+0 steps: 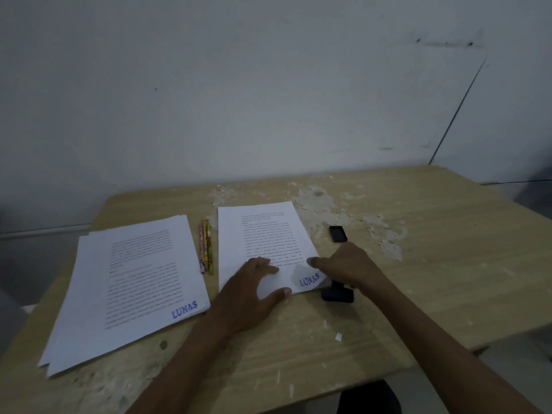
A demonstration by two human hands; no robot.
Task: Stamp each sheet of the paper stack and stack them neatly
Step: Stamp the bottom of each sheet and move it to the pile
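A printed sheet [263, 234] lies in the middle of the table, with a blue "LUNAS" stamp mark [309, 279] in its near right corner. My left hand [254, 291] presses flat on the sheet's near edge, fingers spread. Just past that corner, my right hand [346, 264] grips the handle of the black stamp [337, 295], which rests low on the table; my forefinger reaches onto the paper. To the left lies a slightly fanned stack of printed sheets [134, 279], its top sheet also marked "LUNAS" [184, 309].
Three colourful pencils [205, 249] lie between the two paper piles. A small black case [338, 233] sits beyond my right hand. The wooden table [418, 279] has flaking patches at the back and stands against a white wall.
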